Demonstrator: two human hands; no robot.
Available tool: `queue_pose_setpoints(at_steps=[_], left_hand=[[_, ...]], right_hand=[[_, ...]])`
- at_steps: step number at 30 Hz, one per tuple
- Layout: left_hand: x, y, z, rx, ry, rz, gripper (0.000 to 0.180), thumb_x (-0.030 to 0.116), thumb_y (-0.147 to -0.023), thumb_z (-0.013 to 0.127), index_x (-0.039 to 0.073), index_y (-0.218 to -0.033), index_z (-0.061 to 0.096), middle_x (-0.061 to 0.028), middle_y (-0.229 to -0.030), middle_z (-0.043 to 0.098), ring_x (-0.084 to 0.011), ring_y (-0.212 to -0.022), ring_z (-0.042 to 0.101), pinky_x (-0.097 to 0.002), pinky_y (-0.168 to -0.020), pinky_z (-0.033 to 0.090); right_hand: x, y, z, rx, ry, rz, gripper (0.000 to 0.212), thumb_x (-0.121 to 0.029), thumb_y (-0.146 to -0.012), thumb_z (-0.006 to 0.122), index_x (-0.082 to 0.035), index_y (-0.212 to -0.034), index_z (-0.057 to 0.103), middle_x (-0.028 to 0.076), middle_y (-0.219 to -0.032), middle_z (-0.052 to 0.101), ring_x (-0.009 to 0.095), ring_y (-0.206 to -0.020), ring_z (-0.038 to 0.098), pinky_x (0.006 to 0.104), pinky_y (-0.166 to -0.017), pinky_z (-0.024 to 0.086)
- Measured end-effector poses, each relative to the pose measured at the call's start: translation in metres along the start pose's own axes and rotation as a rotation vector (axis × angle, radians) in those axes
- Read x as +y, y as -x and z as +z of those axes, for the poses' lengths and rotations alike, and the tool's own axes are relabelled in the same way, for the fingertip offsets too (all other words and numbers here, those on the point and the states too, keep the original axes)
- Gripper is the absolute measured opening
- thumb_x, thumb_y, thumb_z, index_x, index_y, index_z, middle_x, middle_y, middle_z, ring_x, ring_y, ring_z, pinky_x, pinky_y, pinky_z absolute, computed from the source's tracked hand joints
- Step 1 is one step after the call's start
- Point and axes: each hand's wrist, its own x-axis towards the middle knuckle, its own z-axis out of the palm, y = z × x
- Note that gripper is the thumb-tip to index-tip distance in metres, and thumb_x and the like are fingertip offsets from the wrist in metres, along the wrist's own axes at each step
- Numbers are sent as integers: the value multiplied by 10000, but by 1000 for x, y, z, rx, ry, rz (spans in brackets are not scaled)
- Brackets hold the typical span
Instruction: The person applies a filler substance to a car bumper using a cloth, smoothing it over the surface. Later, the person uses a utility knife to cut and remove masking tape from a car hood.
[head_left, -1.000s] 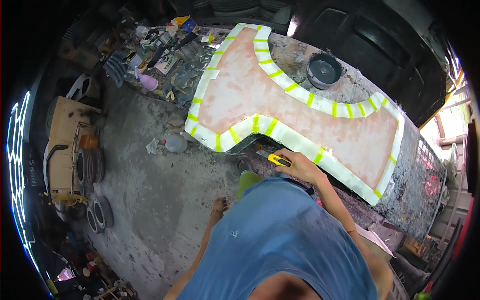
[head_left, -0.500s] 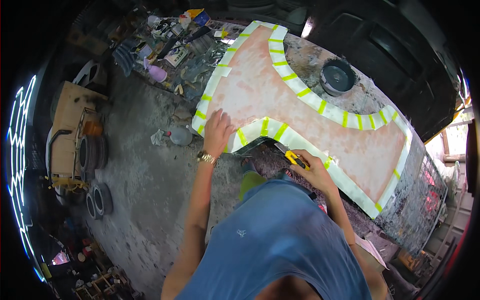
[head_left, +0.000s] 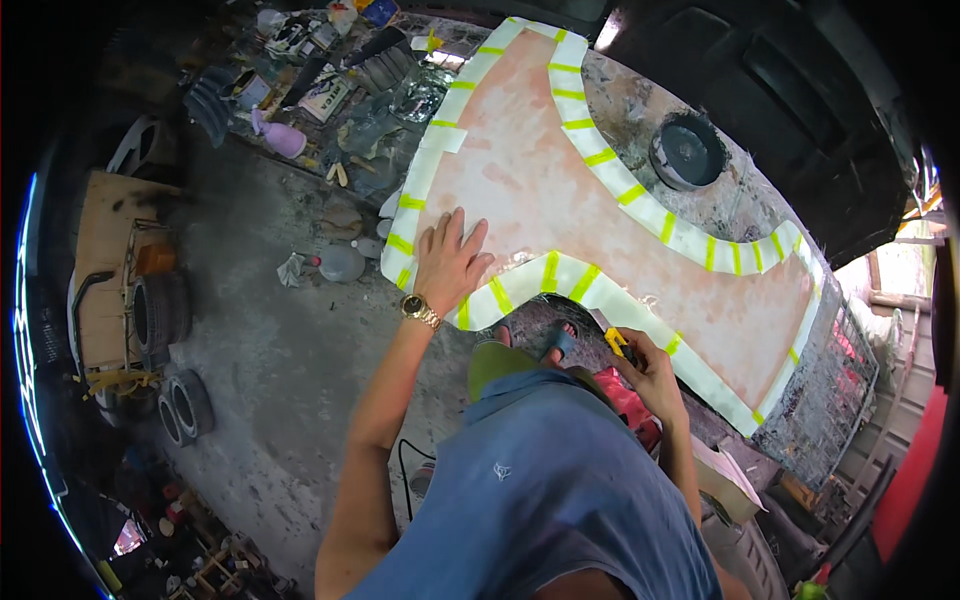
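A large curved panel (head_left: 560, 190), pinkish-white and blotchy like a fender, lies across the bench. White strips (head_left: 520, 292) line its border, crossed by short yellow-green tape pieces (head_left: 551, 272). My left hand (head_left: 452, 262), with a gold watch (head_left: 420, 311) at the wrist, rests flat on the panel's near left part, fingers spread. Beside the panel's near edge, my right hand (head_left: 652, 375) is closed round a yellow and black utility knife (head_left: 620, 345). The knife's blade end points up and left toward the white border; whether it touches the border, I cannot tell.
A dark round tub (head_left: 688, 152) stands on the stained bench (head_left: 625, 110) beyond the panel. Clutter and a pinkish-purple spray bottle (head_left: 280, 136) lie at the far left. A clear jug (head_left: 341, 263) is on the left, with tyres (head_left: 185, 405) farther off. Something red (head_left: 627, 400) lies below the knife.
My left hand has spread its fingers more and lies flatter on the panel. My right hand has shifted right and slightly down with the utility knife. The whole view has shifted a little.
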Motion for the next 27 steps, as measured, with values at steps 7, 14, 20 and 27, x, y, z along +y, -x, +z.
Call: queue_pose_setpoints(at_steps=[7,14,20,27], left_hand=[[-3,-3,1,18,26,-36,518,408,-817,577,131,-1249,504,-207,-1311,391,-372,-1170,386,-503,-902,309],[-15,-4,3,19,107,-39,523,412,-791,598,106,-1209,523,-210,-1297,399,-369,-1161,401,-491,-884,314],[-19,-8,-8,-43,150,-7,556,402,-778,611,139,-1257,509,-194,-1310,391,-355,-1169,391,-488,-887,309],[-16,-12,-8,-81,133,-32,520,394,-801,598,138,-1247,517,-171,-1310,389,-343,-1170,393,-474,-904,304]], right_hand=[[-24,-18,22,85,43,-45,395,-28,-799,639,1,-1177,526,29,-971,586,76,-863,505,213,-767,413],[-39,-24,37,135,34,76,388,-40,-785,659,-12,-1154,544,104,-992,626,139,-904,568,268,-821,436],[-44,-24,47,155,20,148,388,-31,-786,655,-15,-1157,542,102,-1007,628,145,-926,572,267,-838,429],[-51,-27,54,155,67,148,394,2,-782,631,-21,-1164,538,97,-1024,626,153,-954,577,275,-856,422]])
